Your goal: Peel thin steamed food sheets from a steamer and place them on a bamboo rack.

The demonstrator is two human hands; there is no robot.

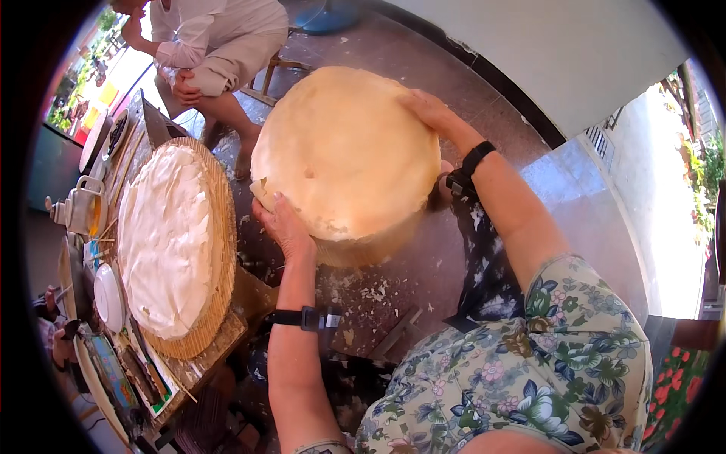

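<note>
A large round, thin flatbread (pixel 346 153), pale golden with a small torn flap at its lower left edge, is held up between my hands. My left hand (pixel 286 227) grips that lower left edge, near the flap. At the upper right edge, my right hand (pixel 428 110) lies with its fingers on the rim. Behind the flatbread's lower edge shows part of something straw-coloured. On the table to the left, another pale, wrinkled sheet (pixel 164 244) lies on a round woven reed mat (pixel 224 249).
A metal teapot (pixel 85 207), a white bowl (pixel 109 298) and sticks stand or lie along the worn wooden table (pixel 224 340). A seated person (pixel 215 51) is beyond it; another person's hand (pixel 62 346) shows at far left. Pale flakes (pixel 374 292) litter the floor.
</note>
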